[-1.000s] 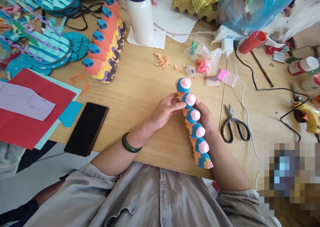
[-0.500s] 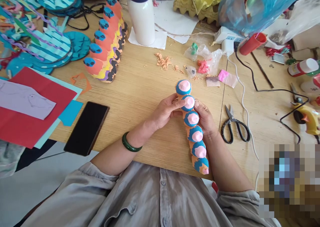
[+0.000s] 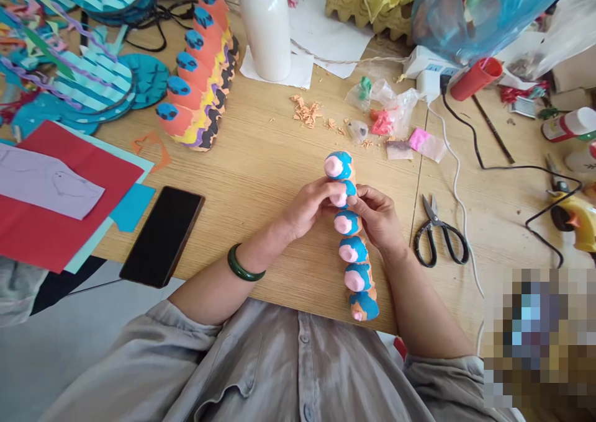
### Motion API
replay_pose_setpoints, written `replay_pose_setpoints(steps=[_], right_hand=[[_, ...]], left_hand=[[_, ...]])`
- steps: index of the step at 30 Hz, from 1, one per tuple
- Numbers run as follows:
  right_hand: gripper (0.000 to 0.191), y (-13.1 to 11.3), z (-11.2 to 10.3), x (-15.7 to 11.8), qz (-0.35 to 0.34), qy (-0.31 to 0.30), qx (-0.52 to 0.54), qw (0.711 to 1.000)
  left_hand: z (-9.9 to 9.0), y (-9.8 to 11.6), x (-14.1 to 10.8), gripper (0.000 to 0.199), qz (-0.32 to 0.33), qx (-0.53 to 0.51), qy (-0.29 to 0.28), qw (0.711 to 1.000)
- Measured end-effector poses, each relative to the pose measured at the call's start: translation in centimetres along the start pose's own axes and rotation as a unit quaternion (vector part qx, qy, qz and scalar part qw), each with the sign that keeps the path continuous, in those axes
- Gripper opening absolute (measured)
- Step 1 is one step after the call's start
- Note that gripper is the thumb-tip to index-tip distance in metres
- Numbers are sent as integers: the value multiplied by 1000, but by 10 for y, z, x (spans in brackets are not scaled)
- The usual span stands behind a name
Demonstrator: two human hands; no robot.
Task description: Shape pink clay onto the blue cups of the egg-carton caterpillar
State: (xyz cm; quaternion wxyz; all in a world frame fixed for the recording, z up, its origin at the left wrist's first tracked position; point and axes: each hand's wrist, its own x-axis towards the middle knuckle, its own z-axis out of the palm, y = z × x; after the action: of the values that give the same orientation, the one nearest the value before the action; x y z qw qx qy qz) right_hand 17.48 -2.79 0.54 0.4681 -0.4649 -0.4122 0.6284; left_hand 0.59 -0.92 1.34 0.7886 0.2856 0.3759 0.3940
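Your left hand (image 3: pixel 310 208) reaches in from the lower left, forearm angled up across the wooden table (image 3: pixel 261 180), with a green bangle (image 3: pixel 244 264) at the wrist. Its fingers (image 3: pixel 326 192) curl closed over the second cup of a painted egg-carton strip (image 3: pixel 348 223), which is blue and orange with pink tips. Your right hand (image 3: pixel 378 218) rises from below on the other side, wrist bent, its fingers (image 3: pixel 361 197) pressed against that same cup, so your two hands nearly meet around it. The strip runs lengthwise in front of you: its top cup sticks out above your fingers, and its lower end reaches almost to the table's near edge. You cannot tell whether it touches the wood. A black smartphone (image 3: pixel 162 237) lies well to the left of your left hand, and black-handled scissors (image 3: pixel 440 236) lie near your right hand.
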Motion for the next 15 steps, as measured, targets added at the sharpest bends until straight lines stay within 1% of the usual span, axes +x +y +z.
replay_pose_setpoints(steps=[3,5,7,8,10,12,14,15], right_hand=[[36,-1,2,0,1,-13,-22,1000],[35,-1,1,0,5,-6,-9,1000],[34,-1,1,0,12,14,16,1000],[35,-1,1,0,19,26,30,999],[38,-3,2,1,41,45,53,997],[42,-4,3,0,61,54,64,995],[45,-6,4,0,69,51,69,994],[46,-7,4,-1,70,49,74,994]], left_hand=[[0,-1,-1,32,13,19,16,1000],[0,-2,0,33,16,8,5,1000],[0,-3,1,33,23,1,-13,1000],[0,-4,2,36,31,3,-21,999],[0,-6,3,48,48,14,-25,998],[-1,-8,3,57,63,25,-12,998],[-1,-8,3,62,61,27,-8,998],[-2,-8,3,62,57,23,-14,998]])
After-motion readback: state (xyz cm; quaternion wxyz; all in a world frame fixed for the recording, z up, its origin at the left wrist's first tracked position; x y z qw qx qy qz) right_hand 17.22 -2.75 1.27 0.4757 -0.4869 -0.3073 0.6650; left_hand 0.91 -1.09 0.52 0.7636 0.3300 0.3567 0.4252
